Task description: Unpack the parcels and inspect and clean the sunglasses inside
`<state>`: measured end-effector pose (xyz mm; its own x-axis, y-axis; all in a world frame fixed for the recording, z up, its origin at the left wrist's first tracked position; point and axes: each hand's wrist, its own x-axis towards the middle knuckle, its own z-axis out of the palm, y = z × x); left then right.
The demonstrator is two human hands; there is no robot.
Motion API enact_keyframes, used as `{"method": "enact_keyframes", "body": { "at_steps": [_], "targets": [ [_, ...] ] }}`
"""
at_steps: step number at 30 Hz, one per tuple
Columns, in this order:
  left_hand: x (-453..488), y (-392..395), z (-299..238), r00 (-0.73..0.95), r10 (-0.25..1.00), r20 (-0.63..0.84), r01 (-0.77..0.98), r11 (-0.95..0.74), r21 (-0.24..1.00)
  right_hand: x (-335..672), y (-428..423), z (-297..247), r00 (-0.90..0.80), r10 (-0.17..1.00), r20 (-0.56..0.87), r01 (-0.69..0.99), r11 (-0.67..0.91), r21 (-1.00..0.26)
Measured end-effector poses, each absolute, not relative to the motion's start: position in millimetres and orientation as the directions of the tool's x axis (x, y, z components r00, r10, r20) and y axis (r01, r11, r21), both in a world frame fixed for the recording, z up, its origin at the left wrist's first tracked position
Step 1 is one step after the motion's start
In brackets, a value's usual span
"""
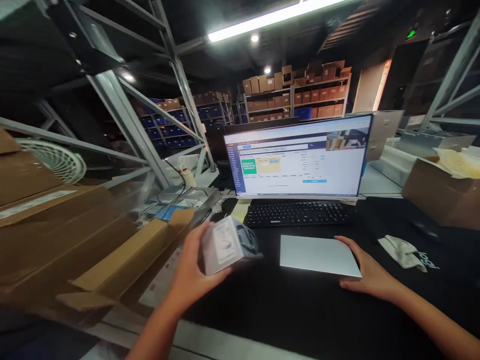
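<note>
I am holding a small white box [227, 245] in my left hand [191, 272], lifted off the desk just in front of the keyboard's [298, 212] left end. My fingers are wrapping its near side and my thumb is pressing its top, so the grip is closed on two opposite faces. The box looks like thin printed card with a darker part at its far end. The print is too blurred to read. I judge it light and stiff enough for one hand, but easy to dent, so the flat faces are the place to grip it, not the corners.

My left forearm is reaching forward and up from the lower edge, with the wrist bent a little inward and the box tilted toward me.

My right hand [369, 272] is lying flat and relaxed, palm down, on the right edge of a flat white mailer [317, 254], which is resting on the black mat [300, 310] just in front of the keyboard. It is grasping nothing. A crumpled pale wrapper [401, 250] is lying near the keyboard's right end.
</note>
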<state>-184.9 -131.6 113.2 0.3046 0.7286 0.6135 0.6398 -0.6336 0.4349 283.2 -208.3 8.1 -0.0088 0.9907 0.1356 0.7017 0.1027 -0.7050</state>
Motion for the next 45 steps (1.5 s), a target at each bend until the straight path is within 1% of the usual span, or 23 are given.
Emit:
{"method": "enact_keyframes", "body": {
  "at_steps": [5, 10, 13, 16, 19, 21, 23, 24, 25, 27, 28, 30, 32, 33, 34, 35, 36, 37, 38, 39, 41, 43, 45],
  "targets": [
    [-148, -131, 121, 0.374, 0.659, 0.652, 0.656, -0.685, 0.317, 272, -203, -2, 0.091, 0.975, 0.205, 0.74, 0.072, -0.669],
    [-130, -123, 117, 0.157, 0.665, 0.73, 0.829, -0.49, 0.269, 274, -205, 4, 0.066, 0.97, 0.234, 0.754, 0.105, -0.649],
    [-130, -122, 113, 0.12, 0.675, 0.728, 0.869, -0.426, 0.253, 270, -216, 10, 0.079, 0.94, 0.331, 0.794, 0.141, -0.592],
    [-138, -122, 105, 0.067, 0.669, 0.74, 0.812, -0.467, 0.349, 263, -235, 5, -0.014, 0.852, 0.524, 0.832, 0.301, -0.467],
    [-146, -124, 95, -0.022, 0.582, 0.813, 0.75, -0.528, 0.398, 264, -256, -21, -0.203, 0.687, 0.698, 0.795, 0.531, -0.292],
    [-149, -124, 91, -0.011, 0.539, 0.842, 0.728, -0.573, 0.376, 268, -268, -45, -0.309, 0.712, 0.63, 0.769, 0.577, -0.275],
    [-154, -120, 89, 0.053, 0.58, 0.813, 0.675, -0.621, 0.399, 270, -276, -62, -0.445, 0.787, 0.428, 0.722, 0.598, -0.348],
    [-156, -117, 88, 0.097, 0.617, 0.781, 0.631, -0.645, 0.431, 268, -279, -66, -0.525, 0.781, 0.339, 0.675, 0.624, -0.394],
    [-158, -113, 88, 0.14, 0.649, 0.748, 0.586, -0.664, 0.465, 266, -281, -65, -0.608, 0.739, 0.289, 0.61, 0.668, -0.426],
    [-160, -106, 86, 0.188, 0.669, 0.719, 0.531, -0.685, 0.499, 257, -284, -54, -0.754, 0.587, 0.297, 0.458, 0.792, -0.404],
    [-159, -105, 85, 0.174, 0.665, 0.726, 0.538, -0.682, 0.496, 251, -285, -43, -0.81, 0.487, 0.326, 0.385, 0.862, -0.331],
    [-153, -107, 81, 0.07, 0.636, 0.769, 0.616, -0.634, 0.468, 239, -287, -19, -0.867, 0.28, 0.413, 0.287, 0.957, -0.046],
    [-142, -115, 77, -0.046, 0.591, 0.805, 0.713, -0.545, 0.441, 229, -290, 5, -0.824, 0.102, 0.557, 0.32, 0.896, 0.309],
    [-136, -119, 76, -0.08, 0.574, 0.815, 0.751, -0.503, 0.428, 224, -292, 16, -0.788, 0.066, 0.612, 0.37, 0.845, 0.386],
    [-131, -122, 75, -0.095, 0.563, 0.821, 0.779, -0.472, 0.413, 220, -294, 26, -0.756, 0.095, 0.648, 0.409, 0.841, 0.354],
    [-127, -125, 74, -0.094, 0.557, 0.825, 0.798, -0.453, 0.397, 216, -297, 34, -0.744, 0.195, 0.639, 0.425, 0.876, 0.227],
    [-124, -127, 72, -0.088, 0.551, 0.83, 0.815, -0.439, 0.379, 212, -300, 41, -0.763, 0.33, 0.556, 0.415, 0.91, 0.029],
    [-123, -128, 70, -0.081, 0.533, 0.842, 0.829, -0.433, 0.354, 209, -303, 46, -0.801, 0.441, 0.406, 0.4, 0.898, -0.185],
    [-124, -130, 68, -0.068, 0.497, 0.865, 0.842, -0.436, 0.317, 207, -307, 50, -0.823, 0.505, 0.258, 0.409, 0.844, -0.346],
    [-126, -133, 65, -0.047, 0.427, 0.903, 0.847, -0.462, 0.263, 205, -310, 53, -0.84, 0.522, 0.147, 0.422, 0.799, -0.428],
    [-133, -145, 56, 0.038, 0.252, 0.967, 0.788, -0.603, 0.126, 204, -315, 55, -0.863, 0.497, 0.094, 0.427, 0.815, -0.391],
    [-141, -164, 47, 0.254, 0.209, 0.944, 0.567, -0.823, 0.03, 210, -315, 55, -0.834, 0.494, 0.243, 0.438, 0.863, -0.252],
    [-146, -187, 39, 0.602, 0.302, 0.739, 0.3, -0.944, 0.141, 221, -303, 58, -0.663, 0.585, 0.467, 0.6, 0.788, -0.136]
  ]
}}
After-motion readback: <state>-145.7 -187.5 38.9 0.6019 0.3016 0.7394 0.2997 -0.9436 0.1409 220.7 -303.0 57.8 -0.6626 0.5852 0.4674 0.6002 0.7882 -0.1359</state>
